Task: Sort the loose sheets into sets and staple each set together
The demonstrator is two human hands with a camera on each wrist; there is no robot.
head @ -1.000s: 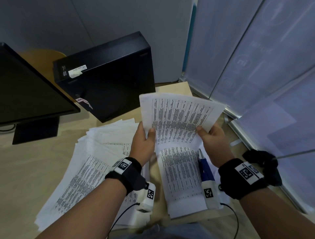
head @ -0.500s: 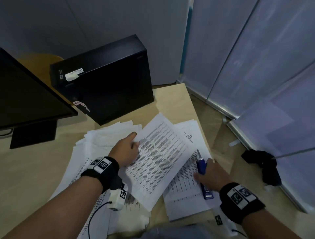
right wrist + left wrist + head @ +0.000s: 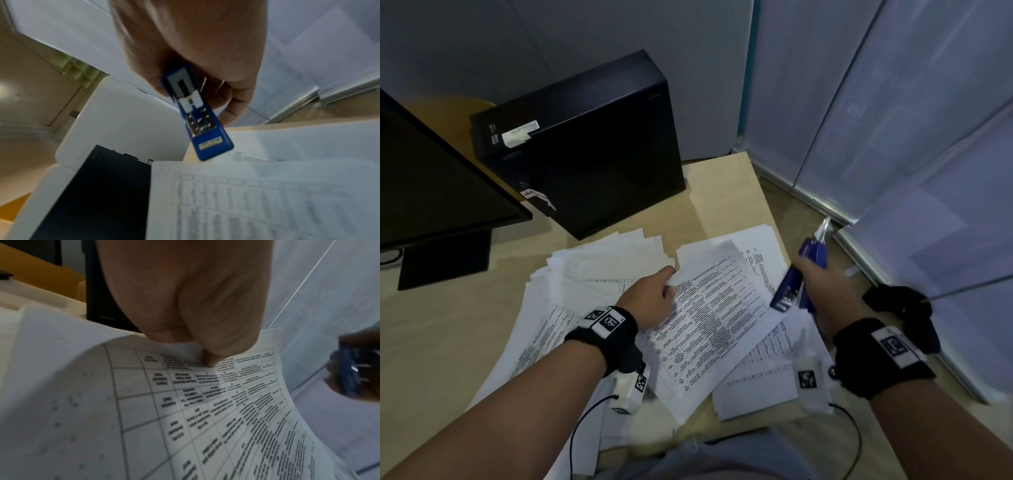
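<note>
Right hand [image 3: 822, 291] has lifted stapler [image 3: 799, 274]

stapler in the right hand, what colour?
Blue, with a metal underside; the stapler in the right hand shows best in the right wrist view.

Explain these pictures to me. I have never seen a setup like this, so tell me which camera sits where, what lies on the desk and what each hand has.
There is no machine here: a person wears three cameras. The wide picture comes from the head; the two close ones look along each wrist toward the fingers.

On the desk lie spread printed sheets, beside a black computer case and a monitor.

The left hand pinches the edge of a set of table-printed pages. The right hand has its grip round a blue stapler, held up clear of the paper, not yet on it.
</note>
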